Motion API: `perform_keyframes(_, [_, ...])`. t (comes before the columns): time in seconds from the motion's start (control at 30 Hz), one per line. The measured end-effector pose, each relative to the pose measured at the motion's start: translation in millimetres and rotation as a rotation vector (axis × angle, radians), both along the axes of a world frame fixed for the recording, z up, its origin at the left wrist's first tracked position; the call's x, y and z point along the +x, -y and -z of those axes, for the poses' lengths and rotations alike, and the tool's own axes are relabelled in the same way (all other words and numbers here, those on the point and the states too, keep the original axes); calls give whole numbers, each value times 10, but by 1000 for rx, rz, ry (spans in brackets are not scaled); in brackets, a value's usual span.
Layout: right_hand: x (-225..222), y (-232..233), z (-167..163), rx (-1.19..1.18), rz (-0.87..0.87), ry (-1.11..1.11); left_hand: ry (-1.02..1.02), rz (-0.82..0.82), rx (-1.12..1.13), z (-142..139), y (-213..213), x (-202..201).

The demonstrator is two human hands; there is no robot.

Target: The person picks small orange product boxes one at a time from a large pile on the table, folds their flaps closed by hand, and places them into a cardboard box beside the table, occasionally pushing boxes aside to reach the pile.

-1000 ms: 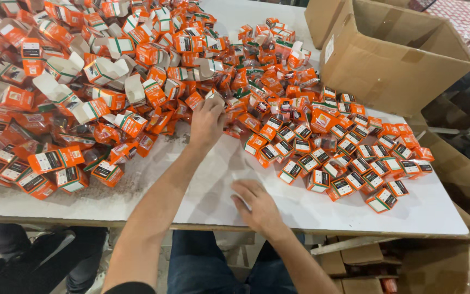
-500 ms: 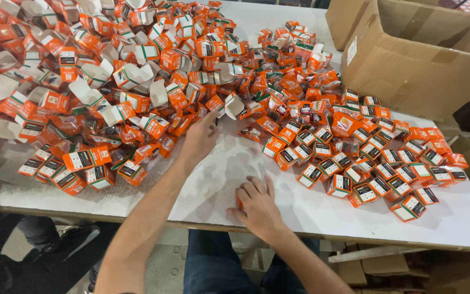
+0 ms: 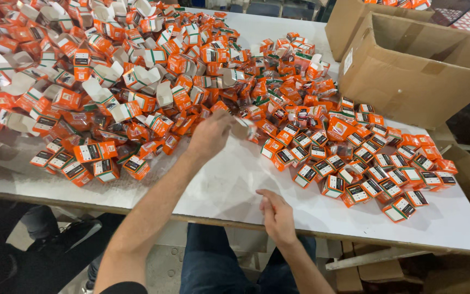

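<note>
1. Where the white table (image 3: 229, 185) shows bare between two heaps of cartons, the left hand (image 3: 209, 136) reaches forward with its fingers (image 3: 221, 121) closed on a small open carton (image 3: 244, 127), whose pale flap points right.
2. The held carton hangs just above the table at the inner edge of the big heap, close to the first closed boxes on the right.
3. The right hand (image 3: 277, 216) rests near the front edge of the table, its fingers (image 3: 266, 202) curled loosely together and grasping nothing that can be seen.
4. The two hands are well apart, the left one farther up the table, the right one close to the body.
5. To the left lies a loose heap of orange and white open cartons (image 3: 110, 76), flaps standing up, tumbled over one another.
6. To the right, closed orange boxes (image 3: 365, 174) with dark labels stand in rough rows, touching side by side.
7. A large brown cardboard box (image 3: 409, 71) sits open at the far right corner of the table, just behind the closed boxes.
8. Below the front edge of the table dark trousers (image 3: 213, 261) show between the forearms.
</note>
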State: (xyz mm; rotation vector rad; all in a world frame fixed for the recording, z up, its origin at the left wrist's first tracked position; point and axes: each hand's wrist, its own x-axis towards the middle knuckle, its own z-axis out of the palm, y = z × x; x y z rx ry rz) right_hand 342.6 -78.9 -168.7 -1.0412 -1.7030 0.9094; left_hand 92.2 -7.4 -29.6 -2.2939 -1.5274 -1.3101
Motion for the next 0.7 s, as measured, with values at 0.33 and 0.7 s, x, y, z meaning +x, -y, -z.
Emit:
perform_keyframes(0.33, [36, 46, -433, 239, 99, 212, -359, 435, 79, 406, 959, 583])
perform_keyframes(0.7, [223, 7, -527, 131, -55, 335, -71, 294, -91, 655, 1296, 471])
